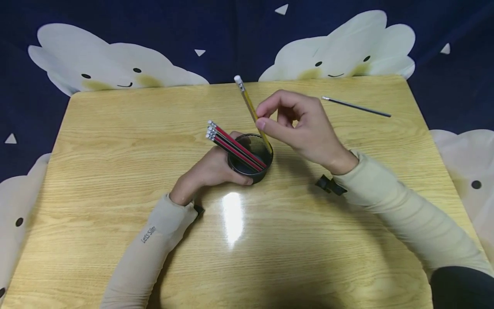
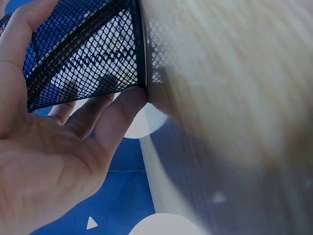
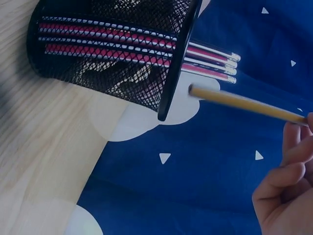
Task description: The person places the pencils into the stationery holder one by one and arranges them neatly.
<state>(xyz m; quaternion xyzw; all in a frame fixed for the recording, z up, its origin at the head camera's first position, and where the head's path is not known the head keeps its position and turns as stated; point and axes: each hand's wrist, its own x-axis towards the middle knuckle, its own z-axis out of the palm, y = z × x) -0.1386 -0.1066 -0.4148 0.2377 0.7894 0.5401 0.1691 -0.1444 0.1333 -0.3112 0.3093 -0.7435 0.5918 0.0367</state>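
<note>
A black mesh pencil cup (image 1: pixel 261 176) stands upright on the table, with my left hand (image 1: pixel 210 167) curled round its left side. In the left wrist view, the fingers (image 2: pixel 117 115) touch the mesh near the base. Several red and black striped pencils (image 1: pixel 231 146) lean left inside the cup, white eraser ends up. My right hand (image 1: pixel 305 128) pinches a yellow pencil (image 1: pixel 249 103) between thumb and index finger, its white eraser end up. In the right wrist view, the lower end of the yellow pencil (image 3: pixel 244 104) is just above the cup's rim, apart from it.
A dark pencil (image 1: pixel 356 107) lies on the wooden table (image 1: pixel 115 128) at the back right. Behind the table hangs a dark blue cloth (image 1: pixel 162 25) with white clouds. Light glares off the tabletop in front of the cup.
</note>
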